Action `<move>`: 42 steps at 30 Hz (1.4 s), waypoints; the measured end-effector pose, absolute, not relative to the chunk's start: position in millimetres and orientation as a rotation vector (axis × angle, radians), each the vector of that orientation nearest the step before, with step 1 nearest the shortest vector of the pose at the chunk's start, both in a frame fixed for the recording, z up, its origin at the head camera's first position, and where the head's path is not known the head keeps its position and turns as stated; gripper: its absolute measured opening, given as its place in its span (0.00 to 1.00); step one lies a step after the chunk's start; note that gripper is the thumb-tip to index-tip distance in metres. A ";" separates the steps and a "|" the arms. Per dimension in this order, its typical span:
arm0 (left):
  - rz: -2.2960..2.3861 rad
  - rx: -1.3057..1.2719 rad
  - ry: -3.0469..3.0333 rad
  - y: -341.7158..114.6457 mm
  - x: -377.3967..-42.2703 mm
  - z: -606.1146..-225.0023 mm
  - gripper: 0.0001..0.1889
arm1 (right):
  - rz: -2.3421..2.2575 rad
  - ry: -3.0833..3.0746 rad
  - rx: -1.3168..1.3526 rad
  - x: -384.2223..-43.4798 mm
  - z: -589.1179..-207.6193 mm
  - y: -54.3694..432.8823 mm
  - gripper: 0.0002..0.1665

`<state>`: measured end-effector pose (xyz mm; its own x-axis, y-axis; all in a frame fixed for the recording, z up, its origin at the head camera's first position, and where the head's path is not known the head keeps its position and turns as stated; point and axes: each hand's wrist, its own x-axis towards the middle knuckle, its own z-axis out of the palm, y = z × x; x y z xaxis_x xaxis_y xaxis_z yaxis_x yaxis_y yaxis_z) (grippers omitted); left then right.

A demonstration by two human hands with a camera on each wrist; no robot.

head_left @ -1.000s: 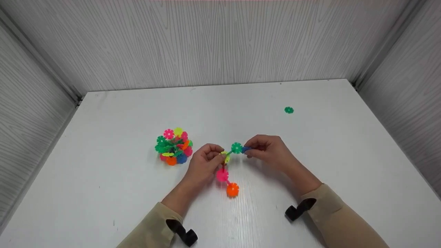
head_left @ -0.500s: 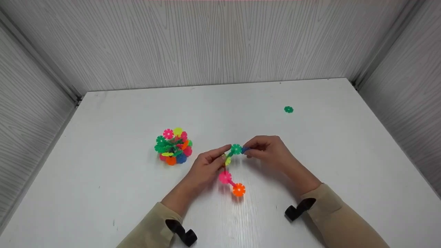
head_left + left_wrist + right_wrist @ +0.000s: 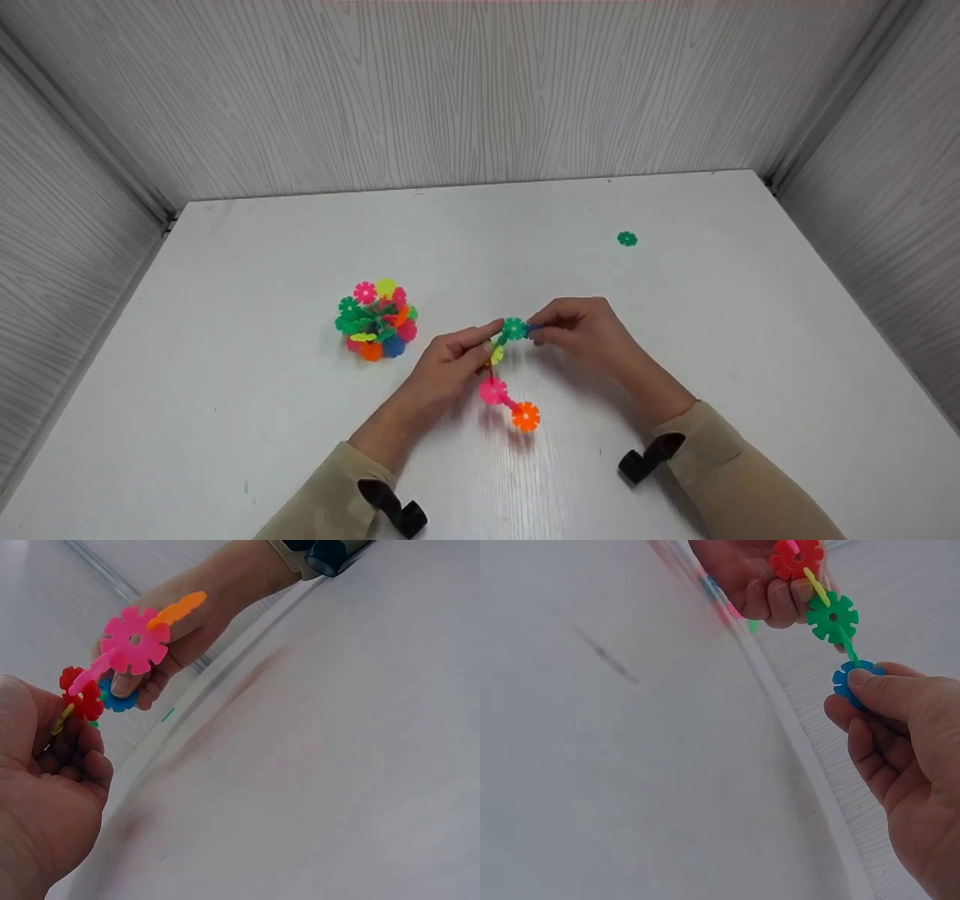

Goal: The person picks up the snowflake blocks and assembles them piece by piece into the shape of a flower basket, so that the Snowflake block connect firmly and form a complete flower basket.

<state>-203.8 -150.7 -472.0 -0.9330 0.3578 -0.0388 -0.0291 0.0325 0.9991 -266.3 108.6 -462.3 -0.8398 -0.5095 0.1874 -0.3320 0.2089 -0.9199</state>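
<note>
A chain of slotted plastic snowflake discs hangs between both hands above the table. My left hand (image 3: pixel 446 367) pinches the yellow snowflake disc (image 3: pixel 497 355), its index finger reaching up beside the green snowflake disc (image 3: pixel 514 328). Between thumb and fingers of my right hand (image 3: pixel 581 326) is the blue snowflake disc (image 3: pixel 846 682), joined through a light green one (image 3: pixel 848 646) to the green disc. Below the left hand, a red disc (image 3: pixel 82 695) leads to a pink snowflake disc (image 3: pixel 493 390) and, at the end, an orange one (image 3: pixel 526 417).
Left of the hands stands a ball-shaped cluster (image 3: pixel 375 322) of many-coloured snowflake discs. A single green disc (image 3: pixel 627 238) lies at the back right of the white table (image 3: pixel 225 420). Grey wood-grain panels (image 3: pixel 465 90) enclose the back and sides.
The left index finger has straightened toward the green disc. The chain's pink and orange end has swung right and slightly down. The right hand keeps its grip on the blue disc, nearly still.
</note>
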 end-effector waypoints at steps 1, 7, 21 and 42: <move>1.981 0.334 2.034 -150.5 -203.7 -472.3 0.21 | -1.707 2.313 -0.811 -265.9 -462.1 108.3 0.08; 1.968 0.347 2.049 -150.1 -202.8 -474.3 0.22 | -1.726 2.313 -0.780 -265.2 -463.8 106.4 0.08; 1.929 0.439 2.070 -149.0 -205.1 -477.0 0.22 | -1.627 2.425 -0.860 -265.1 -461.2 109.3 0.09; 1.929 0.401 2.124 -148.9 -204.7 -475.9 0.23 | -1.655 2.420 -0.781 -267.3 -460.9 108.9 0.06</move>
<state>-204.7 -148.9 -475.9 -0.9325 0.3612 0.0041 0.0389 0.0891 0.9953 -267.3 108.9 -460.9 -0.8620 -0.4682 0.1944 -0.3509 0.2741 -0.8954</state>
